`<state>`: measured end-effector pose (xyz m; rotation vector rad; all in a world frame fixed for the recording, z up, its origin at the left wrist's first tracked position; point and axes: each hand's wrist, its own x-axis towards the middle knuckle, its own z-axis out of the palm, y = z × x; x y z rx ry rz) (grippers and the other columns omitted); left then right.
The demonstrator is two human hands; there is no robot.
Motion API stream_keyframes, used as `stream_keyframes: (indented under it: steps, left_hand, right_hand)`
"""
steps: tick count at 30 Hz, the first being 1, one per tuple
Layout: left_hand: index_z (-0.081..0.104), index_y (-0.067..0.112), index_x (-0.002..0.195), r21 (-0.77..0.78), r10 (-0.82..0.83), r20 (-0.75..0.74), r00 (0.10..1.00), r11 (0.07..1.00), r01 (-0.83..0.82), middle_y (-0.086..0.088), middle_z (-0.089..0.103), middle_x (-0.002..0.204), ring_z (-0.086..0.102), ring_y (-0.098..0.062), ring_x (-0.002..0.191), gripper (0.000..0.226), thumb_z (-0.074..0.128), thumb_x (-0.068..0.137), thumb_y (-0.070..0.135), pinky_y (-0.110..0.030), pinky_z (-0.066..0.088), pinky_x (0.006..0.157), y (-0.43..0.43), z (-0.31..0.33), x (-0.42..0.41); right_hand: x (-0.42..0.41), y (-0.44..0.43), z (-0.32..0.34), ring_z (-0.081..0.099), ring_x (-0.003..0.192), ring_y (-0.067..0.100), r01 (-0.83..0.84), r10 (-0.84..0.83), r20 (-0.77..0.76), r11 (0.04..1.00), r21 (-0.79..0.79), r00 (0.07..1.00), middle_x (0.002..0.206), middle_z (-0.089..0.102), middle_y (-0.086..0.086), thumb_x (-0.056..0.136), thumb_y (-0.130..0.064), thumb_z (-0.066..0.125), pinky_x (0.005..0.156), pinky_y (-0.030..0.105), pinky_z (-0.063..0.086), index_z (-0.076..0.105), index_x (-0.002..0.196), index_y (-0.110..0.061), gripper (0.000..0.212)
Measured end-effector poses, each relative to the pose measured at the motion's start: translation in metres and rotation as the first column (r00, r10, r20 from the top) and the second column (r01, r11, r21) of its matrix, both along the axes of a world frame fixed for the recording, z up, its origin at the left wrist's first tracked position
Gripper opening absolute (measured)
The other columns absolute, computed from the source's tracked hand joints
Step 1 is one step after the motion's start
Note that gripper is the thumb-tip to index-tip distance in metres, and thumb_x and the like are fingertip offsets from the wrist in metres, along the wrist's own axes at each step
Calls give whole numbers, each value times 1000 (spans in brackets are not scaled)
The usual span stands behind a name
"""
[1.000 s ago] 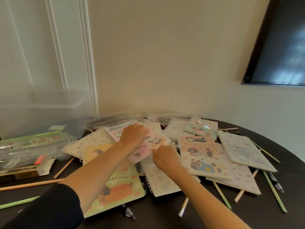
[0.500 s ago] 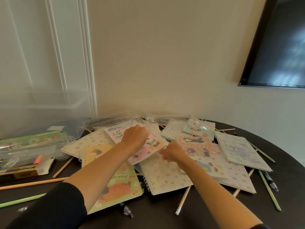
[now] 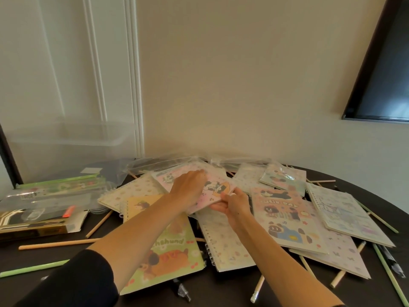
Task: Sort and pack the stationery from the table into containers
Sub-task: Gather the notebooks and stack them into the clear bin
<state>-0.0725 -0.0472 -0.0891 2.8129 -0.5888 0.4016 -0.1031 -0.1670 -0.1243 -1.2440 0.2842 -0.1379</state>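
Pinching w/ R hand point(image 3: 234, 207) the near-right edge of a pink, cartoon-printed notebook in clear wrap point(image 3: 215, 189): thumb on top, fingers curled beneath. Lying palm-down w/ L hand point(image 3: 188, 191) across the same cover, fingers bent toward its far side; can't tell whether hooked over that edge or only pressing.

Found on top of the pile, approx. table ctr, touching the notebooks beneath. Turned diagonally: long axis seeming to run far-left to near-right, one corner aimed back at the wearer, pinched edge raised a little. Middle of cover hidden under L hand.

Crossing w/ L forearm, in a black sleeve point(image 3: 66, 284), a green-and-yellow spiral notebook w/ dachshund print point(image 3: 168, 251), long axis toward the wearer. Passing w/ R wrist over a cream spiral notebook w/ tiny prints point(image 3: 225, 240).

To the right, overlapping: peach "cutie day" notebook w/ cartoon animals point(image 3: 285, 218), then a pale spiral notebook w/ pastel drawings point(image 3: 345, 213), both angled near-right.

Scattered round the pile on the dark round table point(image 3: 387, 196): plain wooden pencils point(image 3: 57, 243) and a pale green pencil point(image 3: 33, 268), mostly lying left-right at the left side.

Far left: clear plastic tub point(image 3: 66, 140) by the wall, w/ a clear green-edged pencil case point(image 3: 59, 185) in front.
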Motion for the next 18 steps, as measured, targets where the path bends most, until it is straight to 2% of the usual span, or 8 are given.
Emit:
stream_keyframes:
  steps: [3,7,9,12,14,17,18]
  left_hand:
    - [49,6,111,-52,-2,-19,1000,999,1,-11,58,106,54,-29,90,25,28,101,16,-34,37,70,-2,0,4]
    - [48,7,122,-93,-45,-106,993,995,35,-12,56,120,53,-32,106,34,27,102,24,-38,40,83,-3,1,6]
    - [52,9,110,-111,-88,-109,990,991,75,-10,58,113,54,-31,100,29,29,101,26,-37,39,76,-2,-2,11]
    - [53,10,98,-175,-128,-121,984,979,106,-11,59,101,54,-31,93,27,29,100,22,-37,39,71,1,-5,19]
    - [54,9,102,-243,-147,-163,976,964,104,-15,60,103,53,-34,97,32,27,101,24,-37,39,73,5,-6,24]
    - [58,12,110,-338,-189,-220,957,935,107,-14,59,115,51,-33,109,36,28,101,30,-38,41,84,6,-8,27]
    - [59,13,113,-341,-199,-228,953,933,113,-13,59,115,51,-32,109,37,28,101,29,-36,40,83,6,-8,27]
  right_hand:
    - [6,3,-1,62,64,25,-3,3,22,1000,5,1000,88,64,16,95,7,38,51,28,58,50,121,-1,30]
    - [15,8,-4,62,63,25,6,-6,15,999,52,1000,86,64,16,95,8,38,50,29,57,48,128,2,35]
    - [23,16,-3,62,54,21,13,-13,2,995,103,1000,84,61,16,94,10,37,45,28,55,43,132,2,39]
    - [39,25,1,57,53,20,26,-25,-9,995,101,1000,77,57,14,93,13,34,41,25,51,47,119,-2,32]
    - [46,30,4,55,56,22,8,-7,-3,997,80,1000,74,56,14,93,13,33,41,26,51,50,113,-4,31]
    - [51,33,-1,57,64,24,-28,31,-37,997,76,999,81,58,14,96,9,33,44,27,55,51,111,-6,28]
    - [51,33,-2,58,65,24,-37,40,-52,997,66,998,83,58,14,96,7,34,47,28,55,51,112,-6,26]
